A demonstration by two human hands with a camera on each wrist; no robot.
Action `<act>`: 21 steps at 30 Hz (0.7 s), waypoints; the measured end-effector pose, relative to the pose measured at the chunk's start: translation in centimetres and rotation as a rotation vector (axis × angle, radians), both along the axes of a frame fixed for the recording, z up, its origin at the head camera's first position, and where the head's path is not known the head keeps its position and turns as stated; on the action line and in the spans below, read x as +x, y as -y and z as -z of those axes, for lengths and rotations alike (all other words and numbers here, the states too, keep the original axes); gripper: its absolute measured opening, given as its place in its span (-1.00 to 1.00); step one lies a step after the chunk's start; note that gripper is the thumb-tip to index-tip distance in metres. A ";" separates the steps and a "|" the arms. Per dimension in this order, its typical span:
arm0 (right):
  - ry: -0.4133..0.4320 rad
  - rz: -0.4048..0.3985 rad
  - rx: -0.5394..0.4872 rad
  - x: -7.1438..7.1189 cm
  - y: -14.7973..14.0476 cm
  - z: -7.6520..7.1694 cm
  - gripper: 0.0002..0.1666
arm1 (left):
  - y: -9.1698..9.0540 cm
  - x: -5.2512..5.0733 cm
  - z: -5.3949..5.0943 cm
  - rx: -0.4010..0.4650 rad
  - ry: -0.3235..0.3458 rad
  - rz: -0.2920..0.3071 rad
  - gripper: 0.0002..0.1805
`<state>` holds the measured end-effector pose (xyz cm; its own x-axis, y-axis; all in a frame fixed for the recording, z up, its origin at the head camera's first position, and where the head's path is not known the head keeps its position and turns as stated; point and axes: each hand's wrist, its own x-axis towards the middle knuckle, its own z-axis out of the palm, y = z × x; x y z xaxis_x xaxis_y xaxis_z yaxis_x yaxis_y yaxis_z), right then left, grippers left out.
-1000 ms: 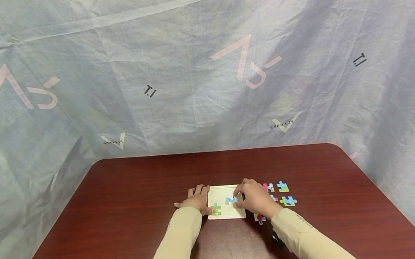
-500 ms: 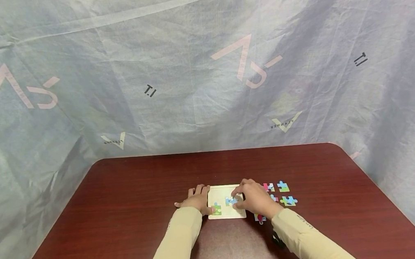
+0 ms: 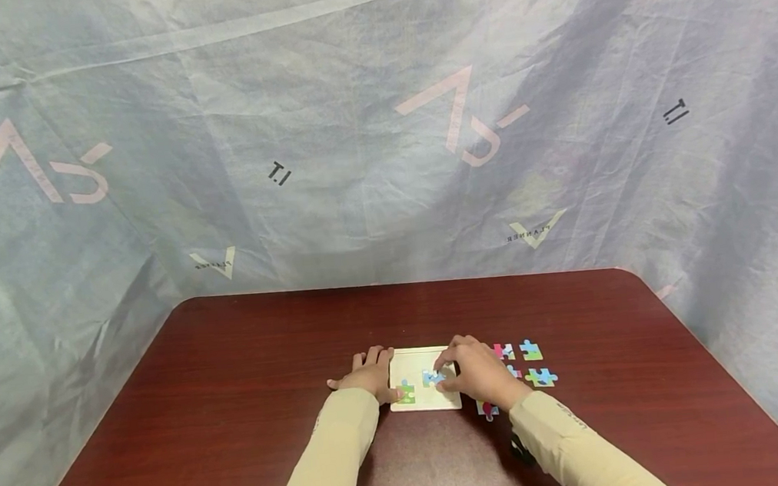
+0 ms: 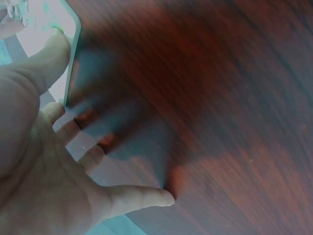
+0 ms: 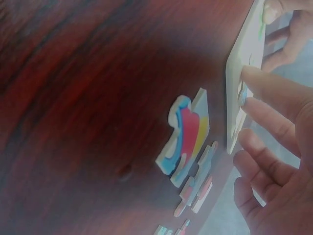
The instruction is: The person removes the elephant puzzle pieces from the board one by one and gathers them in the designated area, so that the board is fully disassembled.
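A pale wooden puzzle tray lies flat in front of me. My left hand spreads its fingers along the tray's left side, some on the table. Its thumb rests over the tray edge, by a green puzzle piece in the near left corner. Reaching in from the right, my right hand pinches a blue puzzle piece at the tray's middle between thumb and index finger. The right wrist view shows the other right-hand fingers loosely bent beside the tray; they partly hide the piece.
Several loose puzzle pieces lie right of the tray, among them a blue-green one, another at the back, and one with red and yellow. A dark object sits partly under the right sleeve. A grey cloth hangs behind the table.
The blue puzzle piece and the right fingertips have shifted very slightly toward me on the tray. My left hand stays in place.
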<state>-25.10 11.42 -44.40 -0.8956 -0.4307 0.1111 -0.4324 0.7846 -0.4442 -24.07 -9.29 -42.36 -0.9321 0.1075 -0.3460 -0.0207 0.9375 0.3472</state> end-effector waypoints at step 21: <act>-0.033 -0.077 -0.035 0.4 -2.3 -1.1 -0.73 | 0.1 0.3 0.0 0.031 -0.004 0.018 -0.17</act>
<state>-24.74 13.69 -43.29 -0.8556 -0.4936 0.1560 -0.5058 0.7327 -0.4553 -23.77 -9.37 -42.35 -0.9312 0.1353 -0.3384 -0.0021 0.9265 0.3763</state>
